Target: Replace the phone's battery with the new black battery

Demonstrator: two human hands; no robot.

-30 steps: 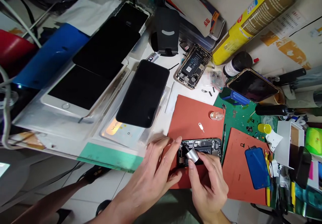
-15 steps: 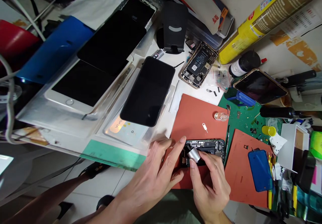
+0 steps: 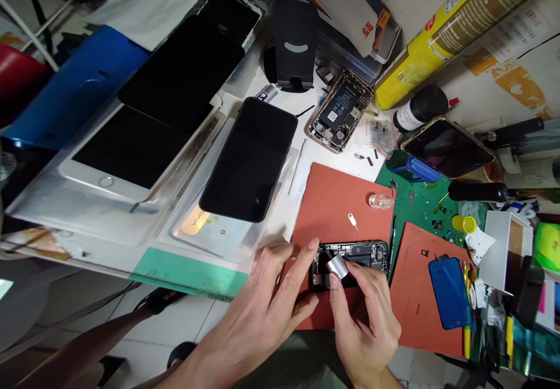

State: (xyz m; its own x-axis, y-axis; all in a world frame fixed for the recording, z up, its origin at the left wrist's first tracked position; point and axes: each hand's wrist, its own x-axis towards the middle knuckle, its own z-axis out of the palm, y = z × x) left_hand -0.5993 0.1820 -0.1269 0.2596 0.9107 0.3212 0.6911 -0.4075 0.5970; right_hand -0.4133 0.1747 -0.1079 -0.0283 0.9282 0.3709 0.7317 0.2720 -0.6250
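Note:
An opened phone [image 3: 380, 253], its circuit boards and dark battery bare, lies on a reddish-brown mat [image 3: 336, 191]. Between thumb and fingers my right hand [image 3: 370, 313] pinches a short silver metal cylinder [image 3: 336, 267] with a dark end, tilted over the phone's left part. What its dark end touches cannot be made out. My left hand [image 3: 273, 290] is at the phone's left end, fingers apart, the index fingertip close to the top left corner. A SIM eject pin [image 3: 353, 221] and a small glass bottle [image 3: 381, 201] lie behind the phone.
Left of the mat, a black-screened phone [image 3: 249, 158] rests on plastic sleeves. Farther back are another opened phone [image 3: 340, 111], a black stand [image 3: 296, 45] and a yellow spray can [image 3: 455, 30]. On the right, a second mat [image 3: 411, 307] carries a blue phone-shaped panel [image 3: 450, 293].
The view has shifted slightly, so the bench items appear a little farther left. Both hands and the silver cylinder keep nearly the same pose over the opened phone.

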